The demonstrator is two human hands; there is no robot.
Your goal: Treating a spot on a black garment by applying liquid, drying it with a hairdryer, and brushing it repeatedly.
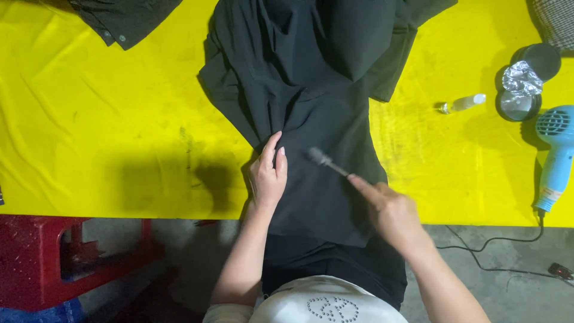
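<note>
A black garment lies spread across the yellow table and hangs over its near edge. My left hand rests flat on the cloth near its left edge, pressing it down. My right hand holds a thin dark brush-like tool, whose blurred tip sits on the fabric just right of my left hand.
A blue hair dryer lies at the right edge, its cord trailing to the floor. A small clear bottle and round tins with crumpled foil sit at the back right. Another dark garment lies back left. A red stool stands below.
</note>
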